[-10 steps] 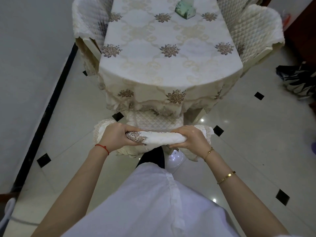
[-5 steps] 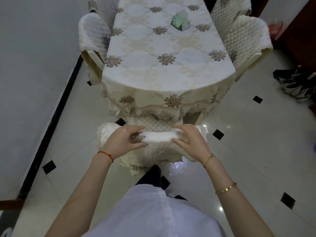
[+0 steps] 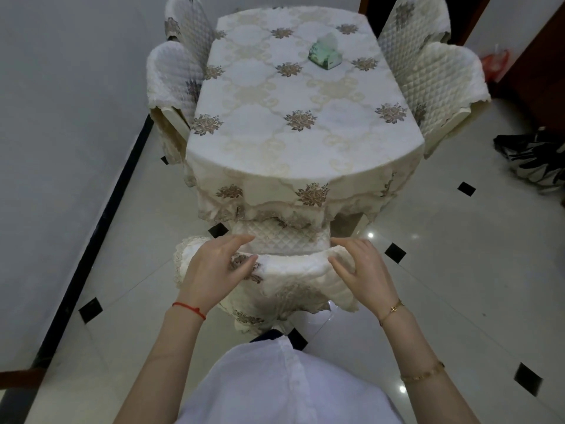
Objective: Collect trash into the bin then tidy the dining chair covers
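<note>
Head view, entry: cream quilted chair cover with brown floral embroidery (image 3: 293, 270), draped over the chair back at the near end of the cloth-covered table (image 3: 293, 123). A second ago I clenched it bunched; now my left hand (image 3: 211, 270) and right hand (image 3: 363, 270) lie spread, smoothing it. Judgement: this cover nearly tidy; side chairs remain.

Open tiled floor (image 3: 428, 270) at right and lower left of frame. Table (image 3: 293, 123) blocks the centre top; covered chairs flank it at upper left (image 3: 174, 75) and upper right (image 3: 440, 78). Striped bag (image 3: 532, 157) lies on the floor at right edge.
</note>
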Action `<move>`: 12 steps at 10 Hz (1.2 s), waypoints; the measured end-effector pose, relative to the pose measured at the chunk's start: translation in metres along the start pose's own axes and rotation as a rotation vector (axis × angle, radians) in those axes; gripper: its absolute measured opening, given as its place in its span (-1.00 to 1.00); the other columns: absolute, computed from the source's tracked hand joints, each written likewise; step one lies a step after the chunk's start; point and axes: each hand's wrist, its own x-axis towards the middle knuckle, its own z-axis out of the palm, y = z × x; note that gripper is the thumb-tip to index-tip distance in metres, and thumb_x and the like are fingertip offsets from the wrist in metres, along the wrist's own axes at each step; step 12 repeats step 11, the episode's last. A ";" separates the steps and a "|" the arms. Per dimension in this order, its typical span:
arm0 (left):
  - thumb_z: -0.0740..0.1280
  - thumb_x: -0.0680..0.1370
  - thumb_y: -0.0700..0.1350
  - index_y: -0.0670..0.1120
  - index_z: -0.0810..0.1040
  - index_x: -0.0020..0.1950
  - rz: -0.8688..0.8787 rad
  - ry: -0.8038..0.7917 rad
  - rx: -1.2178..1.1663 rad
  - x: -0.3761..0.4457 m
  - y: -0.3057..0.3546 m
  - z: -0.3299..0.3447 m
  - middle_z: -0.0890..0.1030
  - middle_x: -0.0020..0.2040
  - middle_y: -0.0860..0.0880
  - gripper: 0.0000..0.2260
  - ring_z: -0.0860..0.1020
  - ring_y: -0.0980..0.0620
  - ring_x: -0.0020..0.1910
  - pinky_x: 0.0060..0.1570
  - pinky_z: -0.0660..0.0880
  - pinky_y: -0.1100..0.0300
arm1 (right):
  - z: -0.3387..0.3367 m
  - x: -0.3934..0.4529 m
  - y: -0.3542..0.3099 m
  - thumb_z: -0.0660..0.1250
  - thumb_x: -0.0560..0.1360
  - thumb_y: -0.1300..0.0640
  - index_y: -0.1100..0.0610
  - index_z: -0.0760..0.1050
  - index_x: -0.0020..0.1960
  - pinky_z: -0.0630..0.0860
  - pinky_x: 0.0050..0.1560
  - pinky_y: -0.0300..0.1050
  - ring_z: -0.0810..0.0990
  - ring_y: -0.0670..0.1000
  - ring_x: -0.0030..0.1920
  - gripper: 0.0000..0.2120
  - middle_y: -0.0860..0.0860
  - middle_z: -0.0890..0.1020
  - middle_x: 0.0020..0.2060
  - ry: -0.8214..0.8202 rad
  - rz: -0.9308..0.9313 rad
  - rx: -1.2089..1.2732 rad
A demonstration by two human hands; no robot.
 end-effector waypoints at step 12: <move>0.41 0.51 -0.03 0.03 0.60 0.22 -0.603 0.494 0.050 0.014 0.307 0.149 0.64 0.12 0.10 -0.72 0.57 0.13 0.09 0.04 0.37 0.37 | -0.179 0.114 0.247 0.36 0.50 0.00 0.08 0.53 0.19 0.42 0.14 -0.16 0.51 -0.04 0.08 -0.71 -0.04 0.62 0.05 -0.288 -0.617 0.058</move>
